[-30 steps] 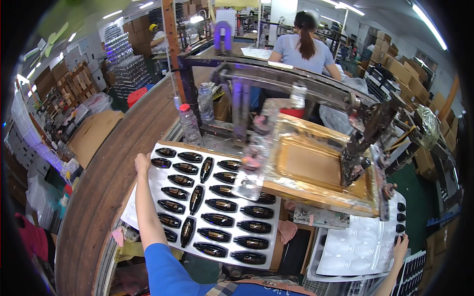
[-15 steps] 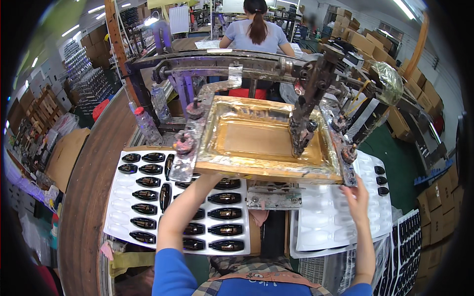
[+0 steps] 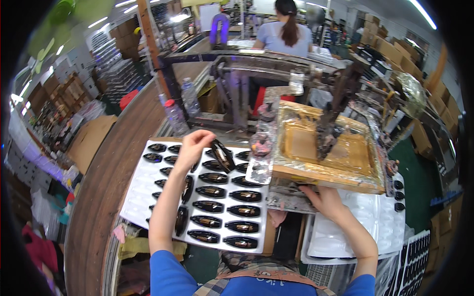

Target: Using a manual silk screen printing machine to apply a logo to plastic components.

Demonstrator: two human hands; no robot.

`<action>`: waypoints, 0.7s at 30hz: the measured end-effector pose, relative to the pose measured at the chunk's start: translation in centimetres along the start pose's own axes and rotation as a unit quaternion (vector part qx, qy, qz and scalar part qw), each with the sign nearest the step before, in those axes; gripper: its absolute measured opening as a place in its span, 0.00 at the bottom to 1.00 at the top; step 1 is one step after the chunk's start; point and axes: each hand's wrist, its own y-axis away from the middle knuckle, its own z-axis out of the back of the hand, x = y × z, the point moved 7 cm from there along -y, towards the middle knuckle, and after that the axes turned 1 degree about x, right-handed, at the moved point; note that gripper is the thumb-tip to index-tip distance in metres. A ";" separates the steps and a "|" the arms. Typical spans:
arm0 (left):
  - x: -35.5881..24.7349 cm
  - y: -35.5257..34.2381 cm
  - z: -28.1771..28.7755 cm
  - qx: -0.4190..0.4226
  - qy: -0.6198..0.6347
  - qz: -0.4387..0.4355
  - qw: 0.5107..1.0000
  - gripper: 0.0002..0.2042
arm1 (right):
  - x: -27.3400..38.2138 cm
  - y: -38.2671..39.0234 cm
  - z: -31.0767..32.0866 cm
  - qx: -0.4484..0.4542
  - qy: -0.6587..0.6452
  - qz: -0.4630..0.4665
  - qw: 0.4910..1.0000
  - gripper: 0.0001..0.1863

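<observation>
My left hand (image 3: pixel 194 148) pinches the end of a glossy black bottle (image 3: pixel 222 155) with gold print. It holds the bottle tilted above the white tray (image 3: pixel 136 197), where several similar black bottles lie in rows. My right hand (image 3: pixel 323 201) reaches beneath the front edge of the wooden-framed printing screen (image 3: pixel 326 181). Its fingers are mostly hidden there, beside the paint-stained metal fixture (image 3: pixel 291 202), and I cannot see what they touch. A dark squeegee arm (image 3: pixel 340 93) stands over the amber screen.
More white moulded trays (image 3: pixel 335 232) lie on the right, with small black pieces (image 3: pixel 399 196) at their edge. A red-capped clear bottle (image 3: pixel 174 116) stands behind the left tray. Farther back, a person (image 3: pixel 284 37) sits facing away. Cardboard boxes (image 3: pixel 395 52) are stacked at right.
My left hand has come out from under the screen and now holds a black bottle over the left tray. My right hand has moved from the frame's right corner to under its front edge. The view has shifted.
</observation>
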 end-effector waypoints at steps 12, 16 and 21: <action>12.1 7.8 31.2 -0.298 -0.181 0.111 0.930 0.06 | -26.1 14.3 14.2 -0.212 0.270 -0.306 0.888 0.17; 16.1 9.4 34.1 -0.354 -0.232 0.195 0.885 0.07 | -34.8 21.3 19.2 -0.243 0.395 -0.386 0.798 0.18; 16.6 10.4 32.5 -0.344 -0.470 0.233 0.779 0.10 | -36.7 24.1 19.3 -0.167 0.306 -0.421 0.837 0.22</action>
